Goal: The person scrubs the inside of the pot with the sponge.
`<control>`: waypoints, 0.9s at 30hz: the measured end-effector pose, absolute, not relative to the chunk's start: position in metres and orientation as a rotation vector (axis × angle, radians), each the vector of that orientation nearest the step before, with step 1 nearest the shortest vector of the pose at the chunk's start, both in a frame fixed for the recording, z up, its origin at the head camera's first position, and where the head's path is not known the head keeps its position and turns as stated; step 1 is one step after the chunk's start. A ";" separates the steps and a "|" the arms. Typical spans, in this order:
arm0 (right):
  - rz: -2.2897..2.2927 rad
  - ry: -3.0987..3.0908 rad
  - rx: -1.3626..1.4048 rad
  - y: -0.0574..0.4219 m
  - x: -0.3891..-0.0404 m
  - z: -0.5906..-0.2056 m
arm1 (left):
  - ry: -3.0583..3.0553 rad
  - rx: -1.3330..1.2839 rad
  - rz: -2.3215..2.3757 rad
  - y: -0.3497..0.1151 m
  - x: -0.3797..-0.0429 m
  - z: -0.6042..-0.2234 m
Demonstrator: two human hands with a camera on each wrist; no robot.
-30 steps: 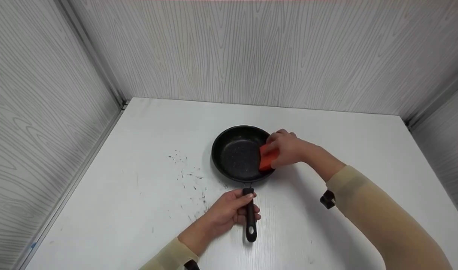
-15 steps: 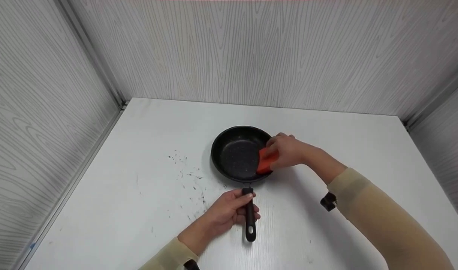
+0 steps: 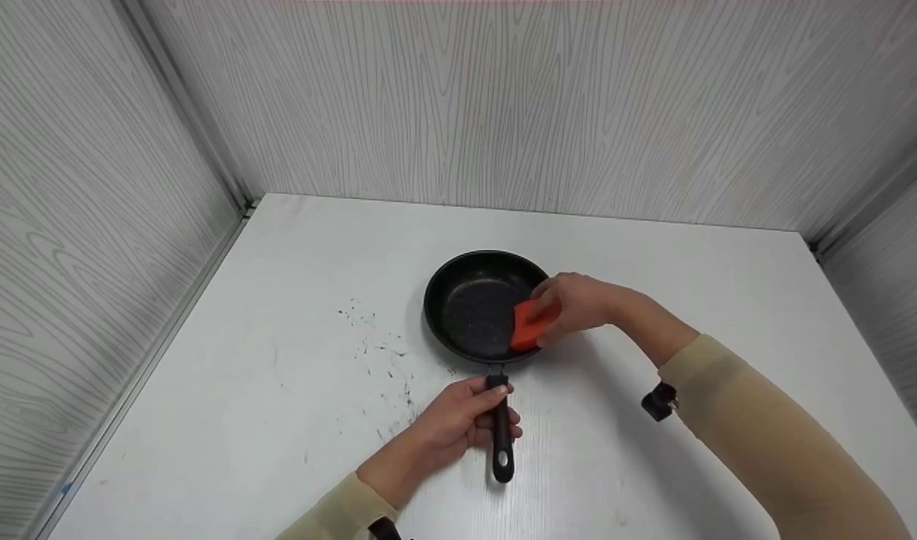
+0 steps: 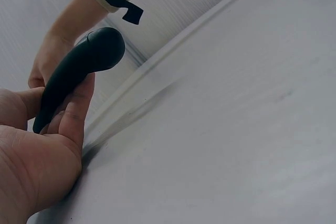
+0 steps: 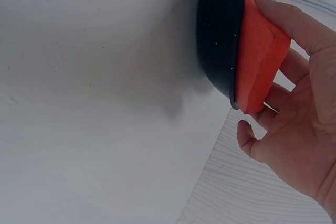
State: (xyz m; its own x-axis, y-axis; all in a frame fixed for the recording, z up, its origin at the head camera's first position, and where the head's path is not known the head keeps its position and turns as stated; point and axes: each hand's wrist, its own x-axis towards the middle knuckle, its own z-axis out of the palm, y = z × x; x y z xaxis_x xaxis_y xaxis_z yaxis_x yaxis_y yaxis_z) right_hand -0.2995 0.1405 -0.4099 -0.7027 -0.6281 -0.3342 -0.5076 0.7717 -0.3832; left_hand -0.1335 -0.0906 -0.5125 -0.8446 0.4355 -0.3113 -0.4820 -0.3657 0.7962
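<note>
A black frying pan [image 3: 473, 311] sits near the middle of the white table, its handle [image 3: 502, 442] pointing toward me. My left hand [image 3: 458, 420] grips that handle near the pan, thumb on top; in the left wrist view the fingers curl beneath the handle [image 4: 79, 66]. With my right hand [image 3: 578, 304] I hold an orange-red sponge [image 3: 530, 326] against the inner right side of the pan. The right wrist view has the sponge [image 5: 260, 56] between thumb and fingers, over the pan's rim. The sponge's underside is hidden in the pan.
Dark specks and smears [image 3: 383, 360] lie on the table [image 3: 278, 420] left of the pan. Pale wood-grain panels [image 3: 458, 105] stand at the back and both sides. Black clips [image 3: 659, 402] are attached at the sleeve cuffs.
My right hand has slid the sponge slightly toward me and to the left along the pan's right side. The left hand and the pan have stayed in place.
</note>
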 end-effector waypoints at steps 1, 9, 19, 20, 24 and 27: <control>-0.374 2.509 -0.850 0.140 -0.299 -0.410 | 1.318 -0.068 2.217 -0.091 -0.134 -0.512; -0.448 2.459 -0.836 0.137 -0.295 -0.413 | 1.325 -0.081 2.210 -0.091 -0.134 -0.512; -0.531 2.413 -0.826 0.134 -0.289 -0.418 | 1.325 -0.069 2.202 -0.091 -0.134 -0.513; -0.541 2.411 -0.833 0.134 -0.289 -0.418 | 1.325 -0.068 2.202 -0.091 -0.134 -0.513; -0.594 2.393 -0.854 0.132 -0.286 -0.420 | 1.317 -0.066 2.201 -0.092 -0.134 -0.512; -0.628 2.380 -0.863 0.131 -0.284 -0.423 | 1.308 -0.060 2.200 -0.092 -0.133 -0.512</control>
State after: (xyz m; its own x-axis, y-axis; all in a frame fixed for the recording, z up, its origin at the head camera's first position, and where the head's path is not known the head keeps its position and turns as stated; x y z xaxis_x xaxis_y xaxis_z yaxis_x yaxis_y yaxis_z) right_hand -0.2840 0.1308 -0.4234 -0.6575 -0.6841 -0.3157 -0.4394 0.6885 -0.5770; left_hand -0.1334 -0.0917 -0.5120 -0.8346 0.4501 -0.3177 -0.4940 -0.3563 0.7931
